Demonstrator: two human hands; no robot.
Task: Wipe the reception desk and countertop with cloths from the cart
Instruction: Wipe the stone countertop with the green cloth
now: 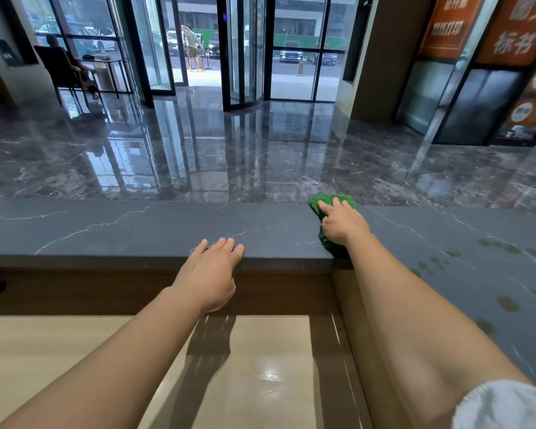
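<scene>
1. The right hand lies flat on a green cloth, its fingers stretched out and pressing the cloth down, not curled round it.
2. The cloth sits on the dark grey marbled desk, reaching from near its far edge back toward its near edge, partly hidden under the hand.
3. The left hand holds nothing; its straight fingers rest on the near edge of the desk, well apart from the cloth.
4. Damp spots dot the desk on the right.
5. A pale lower surface lies under both forearms.
6. Beyond the desk, a glossy marble floor runs to a glass revolving door.
</scene>
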